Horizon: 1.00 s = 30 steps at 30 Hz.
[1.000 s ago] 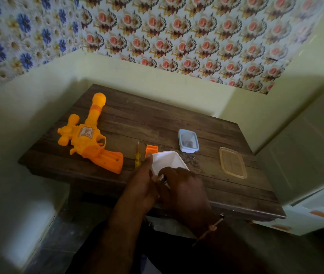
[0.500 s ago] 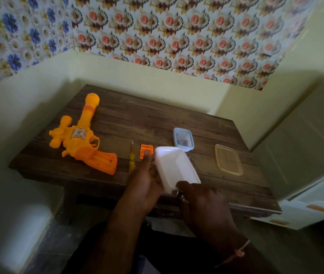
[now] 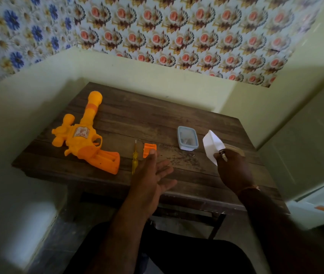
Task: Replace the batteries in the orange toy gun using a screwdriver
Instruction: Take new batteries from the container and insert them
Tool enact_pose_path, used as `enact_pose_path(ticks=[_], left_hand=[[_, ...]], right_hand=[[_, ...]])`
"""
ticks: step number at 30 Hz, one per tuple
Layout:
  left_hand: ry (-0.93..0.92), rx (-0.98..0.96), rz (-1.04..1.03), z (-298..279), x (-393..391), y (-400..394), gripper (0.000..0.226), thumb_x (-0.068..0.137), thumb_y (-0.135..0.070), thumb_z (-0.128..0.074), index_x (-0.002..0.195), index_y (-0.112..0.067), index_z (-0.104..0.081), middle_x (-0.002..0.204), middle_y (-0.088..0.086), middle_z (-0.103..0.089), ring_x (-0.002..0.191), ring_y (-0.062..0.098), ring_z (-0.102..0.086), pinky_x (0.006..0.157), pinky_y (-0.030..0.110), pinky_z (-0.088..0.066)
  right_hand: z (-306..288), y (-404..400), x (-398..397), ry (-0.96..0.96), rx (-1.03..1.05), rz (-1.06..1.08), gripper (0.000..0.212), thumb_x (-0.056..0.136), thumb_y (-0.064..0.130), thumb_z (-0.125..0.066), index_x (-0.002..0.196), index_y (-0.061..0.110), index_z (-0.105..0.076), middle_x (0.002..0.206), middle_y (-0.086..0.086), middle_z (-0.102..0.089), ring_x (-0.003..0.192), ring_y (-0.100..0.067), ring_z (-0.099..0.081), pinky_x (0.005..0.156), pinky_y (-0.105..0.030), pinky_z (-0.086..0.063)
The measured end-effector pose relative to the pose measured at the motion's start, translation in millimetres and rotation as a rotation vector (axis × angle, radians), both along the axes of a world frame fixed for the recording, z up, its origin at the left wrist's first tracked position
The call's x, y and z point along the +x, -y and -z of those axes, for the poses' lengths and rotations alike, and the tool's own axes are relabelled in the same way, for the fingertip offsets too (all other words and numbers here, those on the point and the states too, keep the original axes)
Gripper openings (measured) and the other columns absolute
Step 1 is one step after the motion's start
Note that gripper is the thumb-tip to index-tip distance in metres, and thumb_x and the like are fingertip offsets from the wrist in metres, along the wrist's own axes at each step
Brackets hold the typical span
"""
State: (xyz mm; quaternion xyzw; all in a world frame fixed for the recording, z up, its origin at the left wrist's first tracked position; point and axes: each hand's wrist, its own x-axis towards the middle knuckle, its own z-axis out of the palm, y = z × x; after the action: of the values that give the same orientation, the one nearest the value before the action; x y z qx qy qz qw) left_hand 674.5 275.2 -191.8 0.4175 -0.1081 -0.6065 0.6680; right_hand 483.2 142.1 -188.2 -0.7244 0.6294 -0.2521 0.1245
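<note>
Orange toy gun on table, right hand gripping white container

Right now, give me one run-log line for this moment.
left hand open, empty | right hand holds white container, small battery-like item | toy gun, screwdriver, battery cover on table

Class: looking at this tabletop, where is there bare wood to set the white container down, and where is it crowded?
Free: the far strip of the table between the toy gun barrel and the blue-rimmed box; also the near edge between the left hand and right hand. Crowded: around the screwdriver and orange cover.
</note>
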Motion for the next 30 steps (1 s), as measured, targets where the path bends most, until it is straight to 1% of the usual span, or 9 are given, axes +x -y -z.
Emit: enact_pose_path(ticks=[2, 5, 7, 17, 20, 22, 25, 27, 30], left_hand=[[0.006, 0.001, -0.001, 1.0, 1.9, -0.3, 0.065, 0.08, -0.058, -0.053, 0.136, -0.024, -0.049, 0.132, 0.014, -0.057, 0.116, 0.03, -0.058, 0.081, 0.049, -0.053], [0.003, 0.002, 0.002, 1.5, 5.3, 0.8, 0.034, 0.093, -0.052, -0.048, 0.115, -0.028, -0.057, 0.128, 0.014, -0.059, 0.115, 0.03, -0.058, 0.08, 0.049, -0.053], [-0.011, 0.017, -0.008, 2.0, 5.5, 2.5, 0.026, 0.096, -0.049, -0.047, 0.107, -0.029, -0.058, 0.126, 0.014, -0.06, 0.114, 0.031, -0.059, 0.079, 0.049, -0.053], [0.014, 0.063, -0.055, -2.3, 4.0, 1.8, 0.033, 0.094, -0.05, -0.048, 0.115, -0.026, -0.057, 0.122, 0.014, -0.064, 0.11, 0.031, -0.062, 0.078, 0.048, -0.054], [0.023, 0.064, -0.079, -5.9, 5.7, -0.7, 0.042, 0.096, -0.048, -0.047, 0.128, -0.022, -0.054, 0.121, 0.013, -0.064, 0.109, 0.029, -0.063, 0.079, 0.047, -0.055], [0.037, 0.061, -0.117, -9.7, 5.4, -0.7, 0.039, 0.098, -0.046, -0.046, 0.125, -0.019, -0.056, 0.117, 0.013, -0.065, 0.106, 0.027, -0.065, 0.078, 0.044, -0.056], [0.038, 0.059, -0.269, -15.0, 8.3, -0.7, 0.033, 0.101, -0.038, -0.046, 0.109, -0.012, -0.063, 0.1, 0.013, -0.071, 0.09, 0.023, -0.069, 0.07, 0.036, -0.056], [0.052, 0.056, -0.407, -19.0, 18.4, -2.1, 0.031, 0.102, -0.034, -0.046, 0.097, -0.011, -0.065, 0.082, 0.008, -0.073, 0.076, 0.021, -0.068, 0.062, 0.032, -0.053], [0.067, 0.084, -0.613, -25.0, 53.2, -11.9, 0.025, 0.101, -0.031, -0.047, 0.086, -0.018, -0.063, 0.078, 0.001, -0.069, 0.073, 0.015, -0.063, 0.063, 0.028, -0.047]], right_hand=[[5.1, 5.3, 2.5, -0.088, 0.013, 0.032, 0.024, 0.093, 0.03, -0.055, 0.103, 0.015, -0.071, 0.105, -0.016, -0.07, 0.092, -0.034, -0.064, 0.077, -0.033, -0.047], [8.8, 14.3, 2.4, -0.152, 0.05, 0.069, 0.026, 0.094, 0.033, -0.052, 0.109, 0.019, -0.068, 0.109, -0.017, -0.068, 0.095, -0.036, -0.063, 0.083, -0.037, -0.049], [6.3, 18.3, 4.6, -0.239, 0.045, 0.053, 0.026, 0.094, 0.031, -0.052, 0.111, 0.021, -0.068, 0.11, -0.017, -0.068, 0.095, -0.035, -0.064, 0.084, -0.037, -0.05], [4.9, 11.1, 24.1, -0.411, -0.007, -0.02, 0.024, 0.093, 0.024, -0.054, 0.113, 0.019, -0.066, 0.114, -0.013, -0.068, 0.1, -0.033, -0.066, 0.085, -0.042, -0.053], [1.6, 7.6, 19.6, -0.361, -0.03, -0.017, 0.031, 0.093, 0.027, -0.052, 0.123, 0.019, -0.06, 0.118, -0.015, -0.066, 0.102, -0.033, -0.064, 0.085, -0.042, -0.052], [-3.9, 4.7, 18.0, -0.298, -0.104, -0.013, 0.032, 0.094, 0.029, -0.05, 0.121, 0.016, -0.061, 0.115, -0.015, -0.067, 0.099, -0.032, -0.065, 0.083, -0.038, -0.052], [-20.0, -8.0, 33.1, 0.104, -0.068, 0.038, 0.028, 0.096, 0.031, -0.053, 0.102, 0.007, -0.068, 0.101, -0.015, -0.069, 0.094, -0.031, -0.065, 0.08, -0.032, -0.047], [-28.5, -20.9, 52.0, 0.321, 0.014, -0.074, 0.023, 0.095, 0.031, -0.056, 0.089, 0.012, -0.067, 0.088, -0.006, -0.066, 0.085, -0.022, -0.063, 0.075, -0.032, -0.046], [-28.8, -46.1, 90.2, 0.251, 0.112, -0.35, 0.016, 0.093, 0.034, -0.056, 0.1, 0.02, -0.059, 0.09, 0.003, -0.061, 0.079, -0.007, -0.057, 0.067, -0.026, -0.043]])
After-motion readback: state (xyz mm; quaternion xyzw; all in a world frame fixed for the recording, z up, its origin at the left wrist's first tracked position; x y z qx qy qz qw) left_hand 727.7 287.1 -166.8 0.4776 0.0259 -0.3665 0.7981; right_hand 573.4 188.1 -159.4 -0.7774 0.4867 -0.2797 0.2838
